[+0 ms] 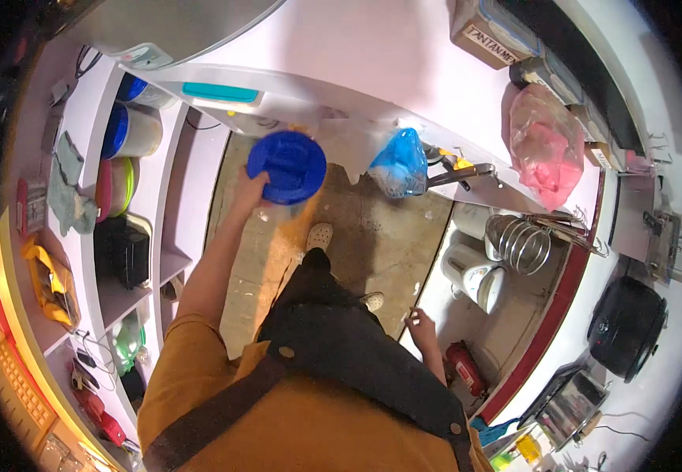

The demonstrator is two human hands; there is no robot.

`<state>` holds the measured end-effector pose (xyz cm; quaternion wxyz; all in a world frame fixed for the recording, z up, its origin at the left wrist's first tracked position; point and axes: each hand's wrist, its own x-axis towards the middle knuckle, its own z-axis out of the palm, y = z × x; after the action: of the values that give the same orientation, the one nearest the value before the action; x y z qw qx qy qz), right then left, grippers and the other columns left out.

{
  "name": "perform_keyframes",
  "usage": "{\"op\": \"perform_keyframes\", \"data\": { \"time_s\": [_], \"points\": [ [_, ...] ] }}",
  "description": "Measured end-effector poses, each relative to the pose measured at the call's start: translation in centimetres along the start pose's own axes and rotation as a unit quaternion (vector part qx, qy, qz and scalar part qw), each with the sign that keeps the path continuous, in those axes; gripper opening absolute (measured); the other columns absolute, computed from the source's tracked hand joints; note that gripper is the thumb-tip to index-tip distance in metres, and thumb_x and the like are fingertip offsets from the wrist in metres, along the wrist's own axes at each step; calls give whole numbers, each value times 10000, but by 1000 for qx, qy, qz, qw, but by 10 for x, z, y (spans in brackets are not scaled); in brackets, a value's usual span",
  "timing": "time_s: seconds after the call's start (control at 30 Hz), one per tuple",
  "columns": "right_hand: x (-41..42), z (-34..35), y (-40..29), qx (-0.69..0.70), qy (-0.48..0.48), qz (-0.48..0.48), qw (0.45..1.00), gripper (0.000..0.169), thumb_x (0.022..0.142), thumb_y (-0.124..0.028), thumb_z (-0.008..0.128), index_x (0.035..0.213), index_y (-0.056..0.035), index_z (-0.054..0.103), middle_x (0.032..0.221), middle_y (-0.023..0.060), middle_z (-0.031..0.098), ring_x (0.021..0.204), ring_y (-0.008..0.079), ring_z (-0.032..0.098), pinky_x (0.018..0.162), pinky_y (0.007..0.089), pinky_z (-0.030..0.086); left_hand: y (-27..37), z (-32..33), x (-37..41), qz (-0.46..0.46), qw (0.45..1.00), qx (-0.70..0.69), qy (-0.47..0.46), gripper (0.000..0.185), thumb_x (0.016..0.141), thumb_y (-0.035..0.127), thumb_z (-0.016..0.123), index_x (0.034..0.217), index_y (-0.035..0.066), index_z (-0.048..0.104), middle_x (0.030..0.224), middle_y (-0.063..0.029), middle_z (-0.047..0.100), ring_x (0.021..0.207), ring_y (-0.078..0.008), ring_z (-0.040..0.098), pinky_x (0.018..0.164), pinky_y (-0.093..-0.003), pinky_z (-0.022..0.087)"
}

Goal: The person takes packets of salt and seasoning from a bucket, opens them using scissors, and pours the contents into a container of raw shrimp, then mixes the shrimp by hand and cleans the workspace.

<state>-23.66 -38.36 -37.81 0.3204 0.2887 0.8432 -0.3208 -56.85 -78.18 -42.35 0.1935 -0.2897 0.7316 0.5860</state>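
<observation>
My left hand [252,186] grips the near left rim of a round blue plastic lid [286,167], held out in front of me above the floor. Whether a tub hangs beneath the lid is hard to see. My right hand [422,331] hangs low at my right side with its fingers loosely apart and no object visible in it. Nearest to that hand are the lower shelf's edge and a red fire extinguisher [466,369]. A white electric kettle or hot-water pot [475,274] stands farther along this shelf.
Left shelves hold a blue-lidded tub [132,131], a grey cloth [70,186] and a black container [129,252]. Ahead, a blue plastic bag [401,164] hangs beside a pan handle [462,175]. Wire strainers [518,243] jut out at right. A black cooker [627,328] sits on the counter.
</observation>
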Motion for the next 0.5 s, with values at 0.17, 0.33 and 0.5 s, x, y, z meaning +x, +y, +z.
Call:
{"op": "perform_keyframes", "data": {
  "time_s": [0.17, 0.33, 0.5],
  "points": [
    [-19, 36, 46, 30, -67, 110, 991, 392, 799, -259, 643, 1135, -66, 587, 920, 184, 648, 824, 307, 643, 738, 387, 502, -137, 57, 84, -90, 988, 128, -1, 666, 654, 201, 658, 1200, -30, 354, 1015, -239, 568, 880, -364, 621, 594, -433, 572],
    [-51, 72, 94, 177, 5, 204, 963, 368, 830, -219, 623, 1141, -29, 576, 899, 134, 649, 803, 188, 630, 706, 328, 500, -194, 163, 148, -88, 973, 202, -75, 689, 651, 285, 682, 1193, -25, 391, 1031, -228, 586, 908, -347, 625, 779, -411, 512],
    [-102, 98, 134, 198, 32, 287, 937, 390, 830, -246, 625, 1160, -45, 578, 949, 177, 660, 839, 243, 648, 743, 356, 502, -237, 233, 236, -39, 979, 182, -78, 503, 741, 292, 634, 1128, 11, 475, 998, -196, 590, 875, -295, 632, 725, -389, 511]
  ]
}}
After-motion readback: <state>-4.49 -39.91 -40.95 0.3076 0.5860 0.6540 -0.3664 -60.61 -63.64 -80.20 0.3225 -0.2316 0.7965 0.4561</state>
